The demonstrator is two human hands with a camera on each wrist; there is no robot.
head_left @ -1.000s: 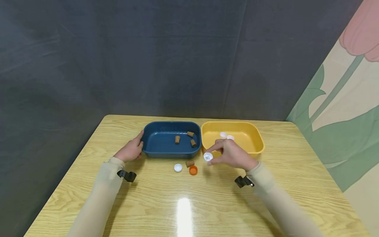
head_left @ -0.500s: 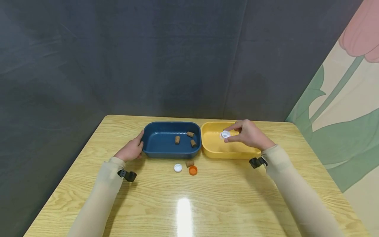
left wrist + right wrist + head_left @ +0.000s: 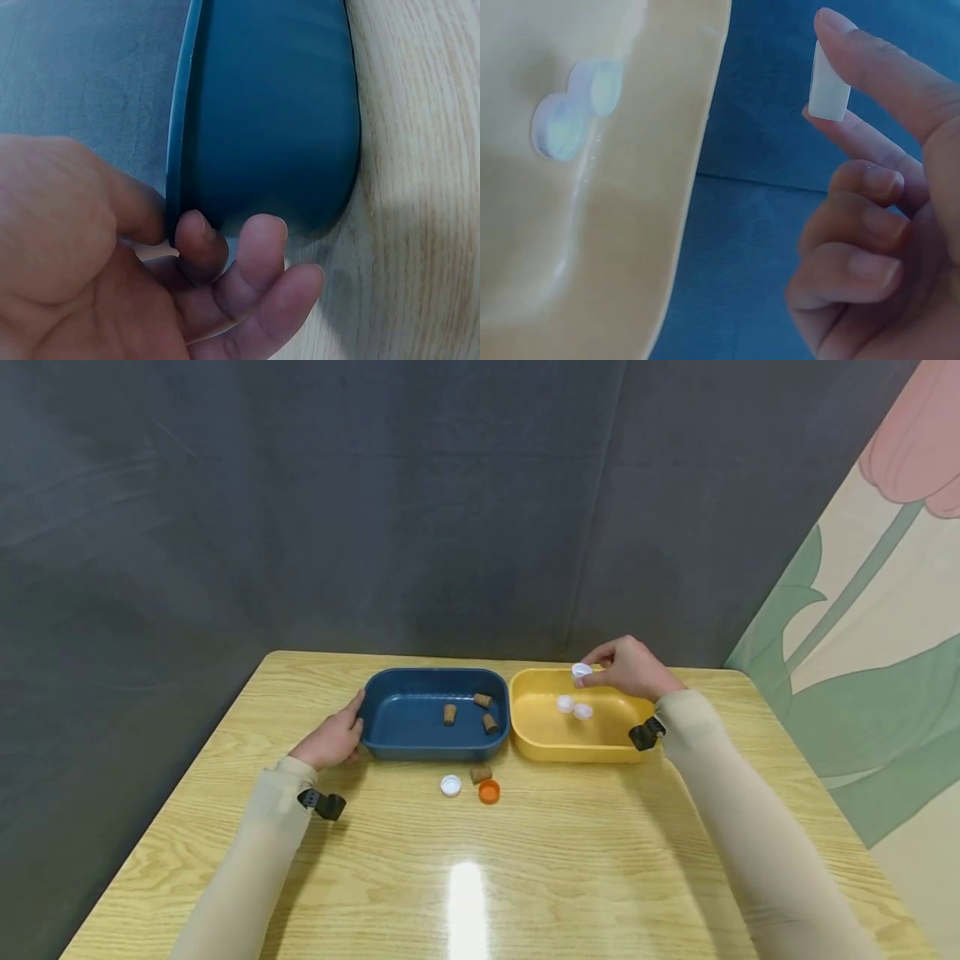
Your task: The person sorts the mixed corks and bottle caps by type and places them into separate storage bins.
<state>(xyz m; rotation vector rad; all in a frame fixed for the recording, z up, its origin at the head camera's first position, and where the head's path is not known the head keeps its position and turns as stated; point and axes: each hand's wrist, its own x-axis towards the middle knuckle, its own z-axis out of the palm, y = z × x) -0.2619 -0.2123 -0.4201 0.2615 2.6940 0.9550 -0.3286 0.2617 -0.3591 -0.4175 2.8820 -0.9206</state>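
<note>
In the head view my right hand pinches a white bottle cap between thumb and index finger, above the far side of the yellow tray. From the right wrist, this white cap shows edge-on, the other fingers curled below it. Two more white caps lie inside that tray, side by side. My left hand is at the left end of the blue tray. Its thumb and index finger grip the tray's rim in the left wrist view.
Three corks lie inside the blue tray. On the table, in front of the trays, are another white cap, a cork and an orange cap. A dark cloth hangs behind the table.
My right hand has carried the white cap from in front of the yellow tray, over it, to its far side. The left hand and blue tray have stayed in place.
</note>
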